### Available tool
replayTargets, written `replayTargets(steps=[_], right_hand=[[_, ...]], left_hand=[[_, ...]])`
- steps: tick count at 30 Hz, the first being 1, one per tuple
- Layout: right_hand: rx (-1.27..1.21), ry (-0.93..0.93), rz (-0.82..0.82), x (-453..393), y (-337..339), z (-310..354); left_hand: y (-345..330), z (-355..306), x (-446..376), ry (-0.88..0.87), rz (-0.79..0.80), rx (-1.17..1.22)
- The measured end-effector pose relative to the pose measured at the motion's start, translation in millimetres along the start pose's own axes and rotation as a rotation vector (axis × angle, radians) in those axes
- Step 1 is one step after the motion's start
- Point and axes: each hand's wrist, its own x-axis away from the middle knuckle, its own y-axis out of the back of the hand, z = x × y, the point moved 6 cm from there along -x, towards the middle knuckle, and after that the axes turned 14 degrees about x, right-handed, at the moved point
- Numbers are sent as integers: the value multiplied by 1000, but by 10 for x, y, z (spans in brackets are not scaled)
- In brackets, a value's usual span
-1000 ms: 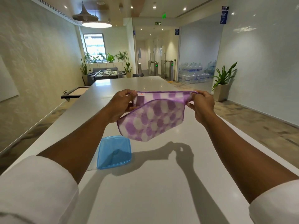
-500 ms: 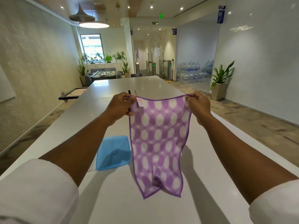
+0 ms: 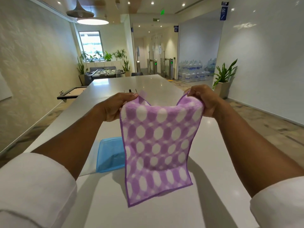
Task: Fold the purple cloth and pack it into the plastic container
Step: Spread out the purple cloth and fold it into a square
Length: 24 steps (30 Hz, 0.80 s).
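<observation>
One long white table (image 3: 148,83) runs from the viewer toward 12 o'clock; glossy top, ceiling lights reflected in it. Room: pale textured wall on the left, white wall on the right, patterned floor both sides. Pendant lamp (image 3: 89,17) at 11 o'clock overhead. Window (image 3: 91,44) at far end with potted plants below it; foosball table (image 3: 103,73) in front of those. Water bottles (image 3: 195,71) stacked behind glass at 1 o'clock; one potted plant (image 3: 223,79) at 2 o'clock against the right wall. Low dark-framed board (image 3: 74,93) sits off the table at 10 o'clock.

Container (image 3: 110,155): blue, translucent, shallow, on the table at 9 o'clock from the cloth's lower half, right edge hidden behind the cloth.

Cloth (image 3: 158,145): purple with white ovals, darker purple hem, held up in the air above the table, hanging unfolded. Top edge sags between the two grips. Lower edge tilted, left corner lowest; cannot tell if it touches the table. Small pale tag sticks up at the top left corner.

Left hand (image 3: 115,107): fingers closed tight on the cloth's top left corner, thumb on top. Right hand (image 3: 204,99): fingers closed on the top right corner, cloth bunched over the knuckles. Both sleeves white, pushed up the forearms.
</observation>
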Motion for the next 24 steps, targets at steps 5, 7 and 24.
replayTargets(steps=[5, 7, 24], right_hand=[[115, -7, 237, -62, -113, 102], [198, -32, 110, -215, -68, 33], [228, 83, -396, -804, 117, -746]], left_hand=[[79, 43, -110, 73, 6, -10], [153, 45, -192, 21, -87, -134], [671, 456, -490, -395, -707, -387]])
